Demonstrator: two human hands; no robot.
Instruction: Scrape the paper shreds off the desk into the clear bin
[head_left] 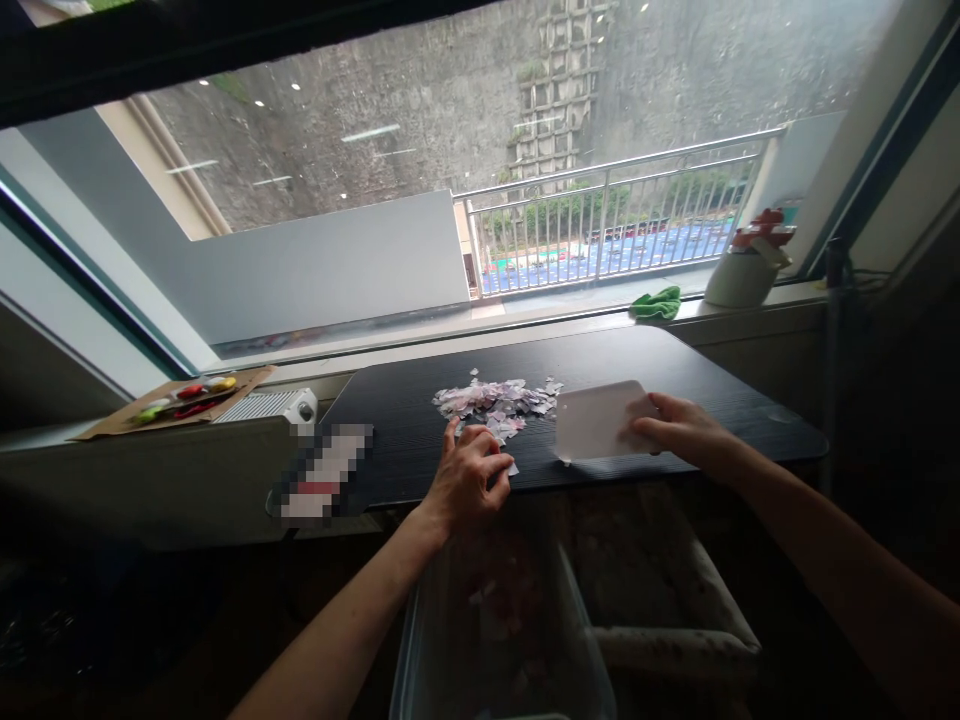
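A heap of torn paper scraps (491, 398) lies on the black table (637, 355). At the near side of the heap is my left hand (471, 468), its fingers curled down towards the tabletop. A small paper scrap (513, 468) shows at its fingertips; how firmly it is pinched is hard to see. My right hand (675, 430) grips the right end of a whitish, flat rectangular plastic piece (592, 420), perhaps a lid or shallow tray, tilted over the table right of the heap. Below the table edge stands a clear plastic bin (577, 600) with some scraps inside.
A pixelated object (326, 475) lies at the table's left edge. Under the table on the right is a pale-edged stool or seat (675, 640). Along the windowsill are a green cloth (656, 303) and a pale jug (742, 275). Cardboard (172, 405) rests at left near a radiator (270, 405).
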